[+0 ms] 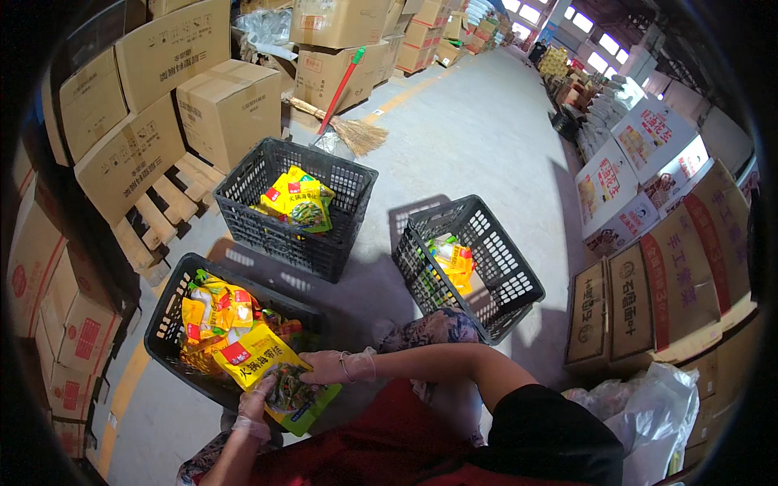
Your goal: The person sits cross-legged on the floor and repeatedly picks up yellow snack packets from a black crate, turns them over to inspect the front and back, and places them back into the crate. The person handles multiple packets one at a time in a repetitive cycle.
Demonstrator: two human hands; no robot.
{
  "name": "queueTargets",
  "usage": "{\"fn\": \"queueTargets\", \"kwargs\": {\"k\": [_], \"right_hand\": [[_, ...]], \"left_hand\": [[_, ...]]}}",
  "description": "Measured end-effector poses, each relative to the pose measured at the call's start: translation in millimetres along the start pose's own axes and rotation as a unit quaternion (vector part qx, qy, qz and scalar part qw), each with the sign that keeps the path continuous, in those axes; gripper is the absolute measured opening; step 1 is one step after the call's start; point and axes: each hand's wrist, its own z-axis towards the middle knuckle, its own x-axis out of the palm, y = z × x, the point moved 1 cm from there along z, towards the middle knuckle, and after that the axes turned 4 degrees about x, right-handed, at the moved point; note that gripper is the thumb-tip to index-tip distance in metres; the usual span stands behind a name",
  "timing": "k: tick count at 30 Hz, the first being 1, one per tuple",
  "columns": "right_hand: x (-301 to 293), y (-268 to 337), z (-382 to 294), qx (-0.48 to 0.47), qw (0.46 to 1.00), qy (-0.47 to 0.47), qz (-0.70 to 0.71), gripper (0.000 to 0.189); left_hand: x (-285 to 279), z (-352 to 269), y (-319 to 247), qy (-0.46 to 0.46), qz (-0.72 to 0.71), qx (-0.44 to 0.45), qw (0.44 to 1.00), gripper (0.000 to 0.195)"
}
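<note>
Between my two gloved hands is a yellow-and-green plastic food pouch (281, 379) with printed writing and a picture of food. My left hand (254, 401) grips its lower left edge, and my right hand (333, 367) has hold of its right edge. Both hands wear thin clear gloves. Under and beyond the pouch stands a black plastic crate (159, 331) heaped with yellow and orange pouches (219, 307). Behind it, another black crate (292, 258) contains several yellow pouches (301, 200). A third black crate (504, 261), to the right, has a few pouches (456, 264) at its bottom.
Cardboard boxes (231, 109) on a wooden pallet (159, 212) line the left side. A straw broom (358, 133) and a red-handled tool (341, 91) lean by boxes ahead. Stacked cartons (662, 261) and clear plastic bags (653, 407) are at the right. A person (537, 51) is far off.
</note>
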Motion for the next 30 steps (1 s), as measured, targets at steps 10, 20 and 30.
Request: {"fn": "queueTargets", "kwargs": {"k": [10,20,30], "right_hand": [[-16.5,11.4,-7.8,0.036,0.999,0.017,-0.026,0.056],[-11.1,-0.3,-6.3,0.027,1.0,0.001,-0.002,0.051],[-7.5,5.2,9.5,0.014,0.998,0.002,-0.068,0.048]], "left_hand": [[25.1,-8.1,-23.8,-0.009,-0.019,-0.045,0.999,0.035],[32.6,-9.1,-31.4,0.003,-0.011,-0.047,0.999,0.036],[26.9,-15.0,-34.1,0.052,0.032,0.019,0.998,0.034]]}}
